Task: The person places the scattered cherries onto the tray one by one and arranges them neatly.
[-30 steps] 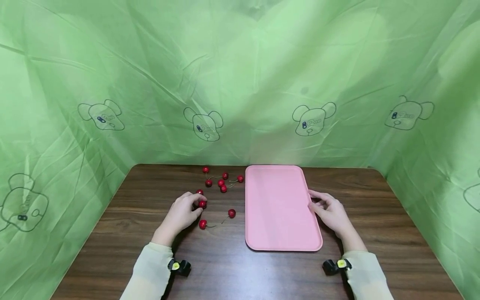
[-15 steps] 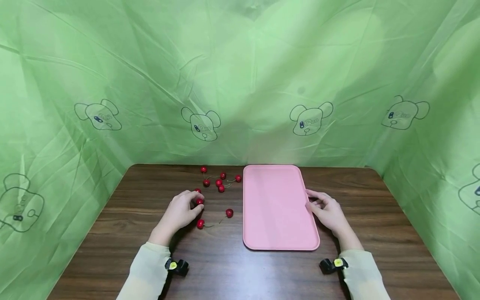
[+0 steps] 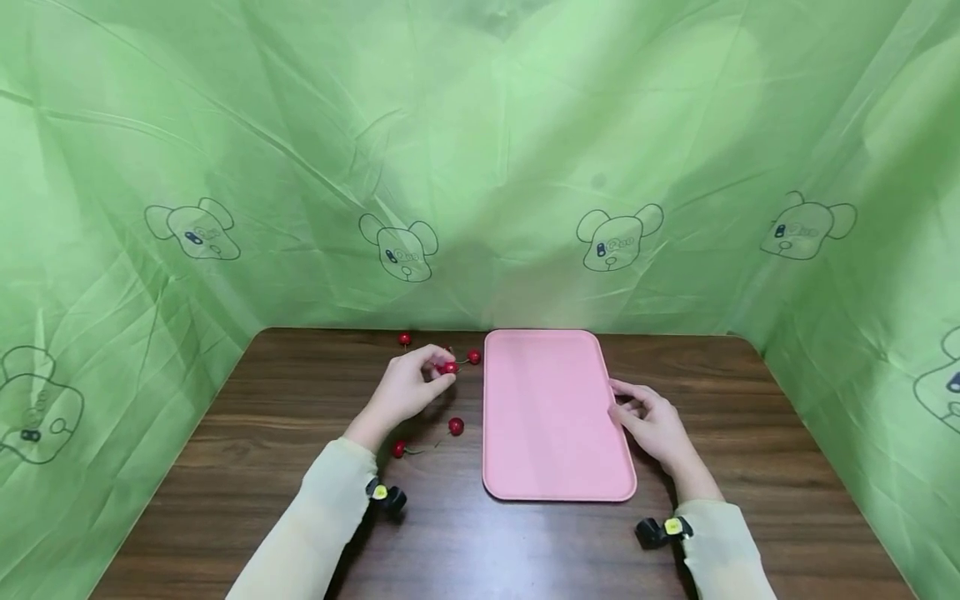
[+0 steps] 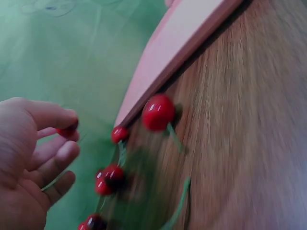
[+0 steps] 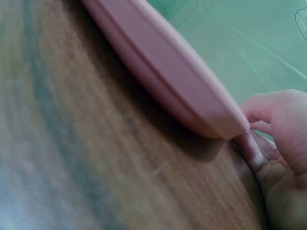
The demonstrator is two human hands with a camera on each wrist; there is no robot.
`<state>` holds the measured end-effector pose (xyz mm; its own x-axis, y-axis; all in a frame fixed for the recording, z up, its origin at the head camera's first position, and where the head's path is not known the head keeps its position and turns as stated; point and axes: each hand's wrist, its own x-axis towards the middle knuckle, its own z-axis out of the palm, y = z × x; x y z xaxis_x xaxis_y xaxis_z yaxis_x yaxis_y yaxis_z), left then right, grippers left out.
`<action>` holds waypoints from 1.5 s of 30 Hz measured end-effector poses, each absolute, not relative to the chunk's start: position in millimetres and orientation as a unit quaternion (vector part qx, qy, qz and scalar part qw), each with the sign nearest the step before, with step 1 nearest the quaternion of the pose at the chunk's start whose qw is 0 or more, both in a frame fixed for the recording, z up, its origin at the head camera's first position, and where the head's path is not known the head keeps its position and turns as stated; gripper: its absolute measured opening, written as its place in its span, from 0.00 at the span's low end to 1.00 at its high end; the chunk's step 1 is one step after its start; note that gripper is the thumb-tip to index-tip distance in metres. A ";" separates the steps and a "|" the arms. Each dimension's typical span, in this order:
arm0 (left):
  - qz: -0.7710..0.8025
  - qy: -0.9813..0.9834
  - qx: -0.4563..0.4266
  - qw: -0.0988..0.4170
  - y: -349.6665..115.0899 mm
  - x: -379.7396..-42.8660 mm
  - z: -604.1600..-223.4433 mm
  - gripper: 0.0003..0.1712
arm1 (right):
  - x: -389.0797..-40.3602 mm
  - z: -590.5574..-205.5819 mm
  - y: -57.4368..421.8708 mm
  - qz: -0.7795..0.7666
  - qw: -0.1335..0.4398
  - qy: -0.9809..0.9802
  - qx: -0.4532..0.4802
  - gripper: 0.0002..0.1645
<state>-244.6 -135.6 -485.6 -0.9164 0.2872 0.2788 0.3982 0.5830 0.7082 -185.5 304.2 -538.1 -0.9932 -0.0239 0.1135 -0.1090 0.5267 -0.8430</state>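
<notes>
My left hand (image 3: 408, 387) pinches a red cherry (image 3: 451, 367) between thumb and fingertips, above the table left of the pink tray (image 3: 555, 417). In the left wrist view the held cherry (image 4: 68, 128) shows partly behind the fingers and appears off the table. My right hand (image 3: 654, 423) holds the tray's right rim, its thumb at the edge; the right wrist view shows the fingers curled at the rim (image 5: 225, 122). The tray lies flat with nothing on it. Some cherries at the back are partly hidden behind the left hand.
Loose cherries with green stems lie left of the tray: one near the back edge (image 3: 405, 338), one by the tray's far left side (image 3: 474, 357), and two nearer (image 3: 456, 427). A green cloth (image 3: 480, 167) encloses the brown wooden table (image 3: 262, 450) at the back and sides.
My left hand has lifted a cherry and carried it rightward and away from me, toward the tray. The right hand stays at the tray's rim. The view has shifted slightly.
</notes>
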 end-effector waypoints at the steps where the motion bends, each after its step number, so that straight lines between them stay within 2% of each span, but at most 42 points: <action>1: -0.418 -0.883 -0.200 0.068 -129.0 -248.0 -486.1 0.11 | -185.1 -537.8 304.2 0.485 0.043 -0.872 0.037 0.29; 18: -0.478 -0.855 -0.202 0.027 -25.9 -282.3 -491.2 0.12 | -186.9 -539.7 304.8 0.476 0.051 -0.877 0.032 0.27; 30: -0.448 -0.860 -0.245 0.000 41.8 -275.9 -494.5 0.12 | -186.4 -537.5 302.9 0.478 0.051 -0.876 0.029 0.26; 41: -0.502 -0.838 -0.210 -0.033 73.4 -275.8 -504.3 0.11 | -187.6 -539.4 301.4 0.483 0.054 -0.873 0.041 0.27; 45: -0.476 -0.850 -0.225 -0.023 83.5 -276.9 -503.4 0.11 | -188.0 -539.8 301.8 0.483 0.060 -0.872 0.046 0.26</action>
